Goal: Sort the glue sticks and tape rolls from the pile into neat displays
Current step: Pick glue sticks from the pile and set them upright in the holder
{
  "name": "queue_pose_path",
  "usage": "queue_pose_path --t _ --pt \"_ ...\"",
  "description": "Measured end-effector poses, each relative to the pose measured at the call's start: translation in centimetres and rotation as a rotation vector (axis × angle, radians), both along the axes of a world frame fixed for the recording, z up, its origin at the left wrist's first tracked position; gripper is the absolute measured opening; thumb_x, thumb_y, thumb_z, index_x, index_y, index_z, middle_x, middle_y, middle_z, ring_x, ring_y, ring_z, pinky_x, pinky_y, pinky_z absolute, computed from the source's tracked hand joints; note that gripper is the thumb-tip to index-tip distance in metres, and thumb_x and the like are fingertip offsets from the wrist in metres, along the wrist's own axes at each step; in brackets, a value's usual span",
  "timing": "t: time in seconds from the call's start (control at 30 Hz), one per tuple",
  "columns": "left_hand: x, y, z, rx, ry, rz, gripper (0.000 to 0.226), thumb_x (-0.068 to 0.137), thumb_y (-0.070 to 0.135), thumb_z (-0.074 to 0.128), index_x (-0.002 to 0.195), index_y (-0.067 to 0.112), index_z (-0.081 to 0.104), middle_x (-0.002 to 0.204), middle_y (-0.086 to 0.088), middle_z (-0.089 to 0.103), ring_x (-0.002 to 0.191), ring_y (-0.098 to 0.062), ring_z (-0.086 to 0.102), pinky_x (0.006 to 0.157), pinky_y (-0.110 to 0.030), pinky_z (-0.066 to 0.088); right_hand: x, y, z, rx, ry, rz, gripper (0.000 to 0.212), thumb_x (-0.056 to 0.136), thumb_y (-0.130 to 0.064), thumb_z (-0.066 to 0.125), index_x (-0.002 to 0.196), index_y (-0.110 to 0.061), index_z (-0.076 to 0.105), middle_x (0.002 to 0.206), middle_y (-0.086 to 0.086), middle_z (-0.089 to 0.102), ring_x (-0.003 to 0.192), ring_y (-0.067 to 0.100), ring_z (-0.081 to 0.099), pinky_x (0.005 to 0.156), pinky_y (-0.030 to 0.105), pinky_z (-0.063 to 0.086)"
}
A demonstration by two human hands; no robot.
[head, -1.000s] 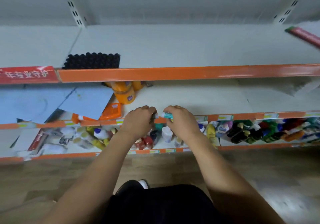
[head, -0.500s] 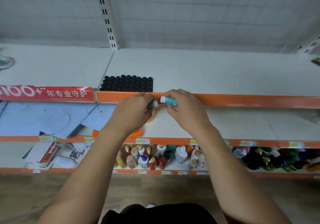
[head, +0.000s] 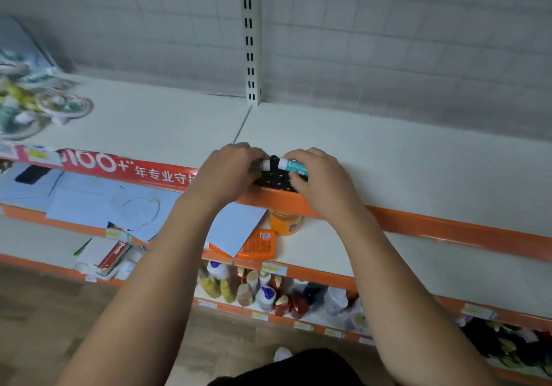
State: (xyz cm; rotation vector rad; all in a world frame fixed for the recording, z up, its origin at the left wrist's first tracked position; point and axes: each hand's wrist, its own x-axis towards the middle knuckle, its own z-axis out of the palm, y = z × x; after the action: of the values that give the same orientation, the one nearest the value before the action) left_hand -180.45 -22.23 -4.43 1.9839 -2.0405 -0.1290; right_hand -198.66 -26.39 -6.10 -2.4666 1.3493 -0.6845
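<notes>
1. Head view: my left hand (head: 230, 173) and right hand (head: 318, 176) are both at the front of the top shelf (head: 388, 158), close together.
2. The left hand's fingers curl round a grey stick (head: 260, 165), whose white end points right.
3. The right hand pinches a teal stick (head: 294, 167), whose white end points left, so the two ends face each other, nearly touching.
4. Both sticks lie level just above a block of sticks (head: 274, 181) with black caps, which stands upright against the shelf's orange lip (head: 418, 224).
5. Blurred round rolls (head: 44, 108) sit at the far left of the same shelf, well apart from the hands.
6. On the shelf below are blue sheets (head: 89, 203), an orange jar (head: 285, 223) and an orange pack (head: 258, 245).
7. Small bottles (head: 263, 291) crowd the lowest shelf.
</notes>
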Motion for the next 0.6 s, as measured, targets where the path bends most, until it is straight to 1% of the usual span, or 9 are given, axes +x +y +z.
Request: queue_pose_path --t 0.17,0.23,0.3,0.4,0.43,0.5,0.6 --pt "1.9 -1.6 0.2 0.087 0.031 -0.040 0.035 0.091 0.016 0.060 0.125 0.023 0.063 0.112 -0.007 0.063 0.104 -0.028 0.057 0.088 -0.043 0.046 2.1 -2.0 0.6 -0.006 0.004 0.013 0.032 0.092 -0.022 0.057 0.124 -0.029 0.060 0.109 -0.003 0.062 0.101 0.017 0.055 0.080 0.033 0.049" --pt "2.5 -2.2 0.2 0.111 0.050 -0.066 0.037 0.091 0.016 0.060 0.128 0.025 0.061 0.113 -0.006 0.062 0.104 -0.026 0.056 0.088 -0.040 0.046 3.0 -2.4 0.7 0.008 0.010 0.019 0.032 0.092 -0.022 0.058 0.124 -0.028 0.060 0.109 -0.003 0.062 0.101 0.017 0.055 0.081 0.033 0.049" --pt "3.0 -2.6 0.1 0.132 0.055 -0.107 0.038 0.092 0.017 0.060 0.129 0.025 0.060 0.110 -0.004 0.061 0.101 -0.023 0.056 0.085 -0.035 0.045 3.8 -2.7 0.5 0.032 0.008 0.013 0.033 0.092 -0.021 0.058 0.124 -0.027 0.060 0.110 -0.004 0.062 0.101 0.017 0.056 0.082 0.033 0.049" --pt "3.7 -3.2 -0.4 0.174 0.061 -0.188 0.037 0.091 0.020 0.062 0.128 0.024 0.061 0.110 -0.002 0.060 0.102 -0.020 0.056 0.082 -0.030 0.043 4.6 -2.9 -0.1 0.056 -0.032 -0.046 0.034 0.092 -0.019 0.060 0.125 -0.025 0.059 0.115 -0.003 0.063 0.104 0.017 0.056 0.083 0.030 0.047" --pt "3.9 -3.3 -0.6 0.185 0.062 -0.210 0.038 0.090 0.022 0.063 0.128 0.023 0.061 0.112 -0.002 0.060 0.102 -0.019 0.055 0.082 -0.029 0.043 4.8 -2.9 -0.3 0.061 -0.045 -0.067 0.034 0.091 -0.019 0.060 0.125 -0.024 0.059 0.116 -0.002 0.064 0.105 0.018 0.056 0.084 0.031 0.047" --pt "4.6 -3.7 -1.0 0.197 0.083 -0.258 0.039 0.089 0.025 0.065 0.128 0.022 0.061 0.112 -0.002 0.059 0.100 -0.017 0.054 0.082 -0.027 0.043 5.3 -2.8 -0.7 0.088 -0.065 -0.121 0.030 0.091 -0.018 0.061 0.120 -0.022 0.057 0.115 -0.001 0.065 0.105 0.020 0.057 0.087 0.036 0.049" --pt "5.8 -3.9 -1.5 0.164 0.177 -0.308 0.040 0.087 0.032 0.069 0.125 0.022 0.063 0.107 0.002 0.059 0.092 -0.010 0.052 0.077 -0.022 0.041 6.3 -2.4 -1.3 0.125 -0.066 -0.185 0.025 0.090 -0.018 0.061 0.114 -0.022 0.056 0.110 -0.003 0.064 0.101 0.019 0.057 0.084 0.041 0.050"
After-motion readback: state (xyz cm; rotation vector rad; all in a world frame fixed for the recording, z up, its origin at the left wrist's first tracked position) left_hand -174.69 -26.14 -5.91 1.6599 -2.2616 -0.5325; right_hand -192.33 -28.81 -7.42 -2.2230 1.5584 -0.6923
